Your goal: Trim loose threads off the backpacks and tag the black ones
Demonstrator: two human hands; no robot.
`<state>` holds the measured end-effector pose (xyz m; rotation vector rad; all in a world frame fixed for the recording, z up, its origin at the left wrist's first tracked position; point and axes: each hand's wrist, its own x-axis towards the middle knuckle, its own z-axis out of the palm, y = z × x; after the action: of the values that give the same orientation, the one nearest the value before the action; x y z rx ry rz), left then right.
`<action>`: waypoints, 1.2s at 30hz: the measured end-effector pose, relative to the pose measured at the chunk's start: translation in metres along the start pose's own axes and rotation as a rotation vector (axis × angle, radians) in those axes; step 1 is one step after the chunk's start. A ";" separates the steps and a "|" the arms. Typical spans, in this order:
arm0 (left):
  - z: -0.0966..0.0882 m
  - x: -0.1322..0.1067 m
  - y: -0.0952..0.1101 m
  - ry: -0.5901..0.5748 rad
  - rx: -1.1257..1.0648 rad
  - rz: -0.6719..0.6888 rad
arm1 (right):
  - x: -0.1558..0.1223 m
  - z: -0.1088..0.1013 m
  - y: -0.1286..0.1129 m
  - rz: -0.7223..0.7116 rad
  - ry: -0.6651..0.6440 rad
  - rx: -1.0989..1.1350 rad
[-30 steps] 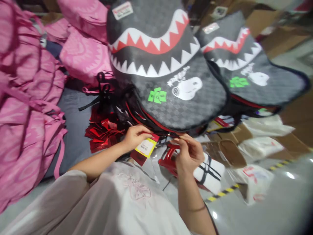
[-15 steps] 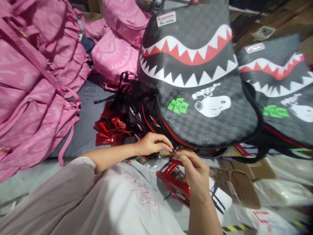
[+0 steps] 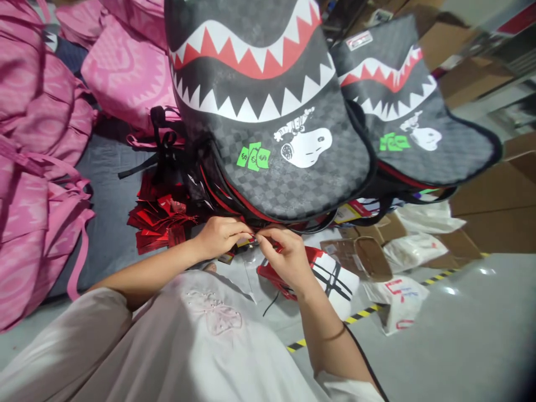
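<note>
My left hand (image 3: 223, 237) and right hand (image 3: 288, 258) are pinching an obscured item (image 3: 250, 244) beneath the checkered, round-cornered backpack (image 3: 268, 190), near glossy red tags (image 3: 157, 223).

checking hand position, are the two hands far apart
No, the left hand and right hand are close together at the lower edge of the nearer checkered backpack.

Dark checkered backpack (image 3: 268, 131), toothed red-and-white mouth print; front facing the camera

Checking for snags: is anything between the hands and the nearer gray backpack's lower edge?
Nothing visible: the left hand and right hand are close together at the lower edge of the gray backpack; the red tags lie off left.
</note>
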<state>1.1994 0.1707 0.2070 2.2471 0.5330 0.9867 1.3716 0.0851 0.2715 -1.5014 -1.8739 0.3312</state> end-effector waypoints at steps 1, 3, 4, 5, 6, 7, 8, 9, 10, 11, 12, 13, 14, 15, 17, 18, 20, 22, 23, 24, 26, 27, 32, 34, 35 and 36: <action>0.000 0.000 0.000 -0.003 0.023 0.004 | -0.001 0.000 0.001 -0.011 -0.003 -0.011; 0.000 0.000 0.002 -0.005 0.070 0.014 | -0.001 0.000 0.001 -0.031 -0.007 -0.038; 0.000 0.000 0.002 -0.002 0.097 0.020 | -0.002 -0.001 0.002 -0.041 -0.008 -0.050; 0.000 0.000 0.002 -0.002 0.125 0.026 | -0.002 -0.001 0.002 -0.049 -0.010 -0.060; 0.000 0.000 0.003 -0.007 0.153 0.030 | -0.003 -0.001 0.002 -0.053 -0.014 -0.069; 0.000 0.000 0.003 -0.021 0.178 0.032 | -0.003 -0.001 0.002 -0.055 -0.019 -0.078; -0.001 0.000 0.004 -0.042 0.197 0.030 | -0.003 -0.001 0.003 -0.055 -0.025 -0.087; -0.001 0.001 0.004 -0.067 0.211 0.025 | -0.004 -0.001 0.003 -0.054 -0.029 -0.098; -0.001 0.001 0.004 -0.094 0.219 0.016 | -0.004 -0.001 0.003 -0.054 -0.033 -0.111; -0.001 0.002 0.005 -0.113 0.222 0.003 | -0.005 -0.002 0.004 -0.057 -0.037 -0.126; -0.001 0.003 0.006 -0.125 0.221 -0.015 | -0.005 -0.002 0.004 -0.063 -0.043 -0.144; -0.001 0.004 0.007 -0.134 0.216 -0.036 | -0.005 -0.002 0.004 -0.071 -0.052 -0.162; -0.001 0.005 0.009 -0.141 0.215 -0.060 | -0.005 -0.002 0.004 -0.080 -0.064 -0.179; -0.001 0.006 0.012 -0.151 0.224 -0.086 | -0.006 -0.002 0.004 -0.093 -0.077 -0.194; -0.002 0.010 0.018 -0.182 0.276 -0.122 | -0.006 -0.001 0.004 -0.119 -0.099 -0.215; -0.004 0.011 0.021 -0.204 0.320 -0.121 | -0.006 0.000 0.005 -0.133 -0.105 -0.223; -0.006 0.015 0.026 -0.250 0.419 -0.092 | -0.007 0.001 0.006 -0.162 -0.106 -0.236; -0.008 0.017 0.029 -0.286 0.488 -0.059 | -0.007 0.003 0.008 -0.183 -0.098 -0.246; -0.009 0.017 0.030 -0.296 0.507 -0.050 | -0.007 0.004 0.009 -0.192 -0.092 -0.249; -0.008 0.017 0.030 -0.298 0.517 -0.044 | -0.007 0.005 0.009 -0.198 -0.084 -0.255; -0.004 0.014 0.029 -0.277 0.528 -0.036 | -0.007 0.007 0.010 -0.209 -0.068 -0.276; -0.002 0.012 0.029 -0.254 0.533 -0.034 | -0.007 0.007 0.010 -0.212 -0.058 -0.286; 0.007 -0.001 0.027 -0.166 0.481 -0.104 | -0.006 0.010 0.007 -0.221 -0.001 -0.303; 0.007 -0.004 0.026 -0.183 0.410 -0.115 | -0.005 0.012 0.009 -0.231 0.004 -0.300; 0.006 -0.005 0.025 -0.192 0.380 -0.125 | -0.005 0.012 0.010 -0.233 0.001 -0.294; 0.006 -0.005 0.024 -0.196 0.362 -0.147 | -0.005 0.013 0.012 -0.231 0.001 -0.285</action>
<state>1.2034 0.1480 0.2179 2.5425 0.8285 0.6243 1.3728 0.0868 0.2528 -1.4407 -2.1377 -0.0470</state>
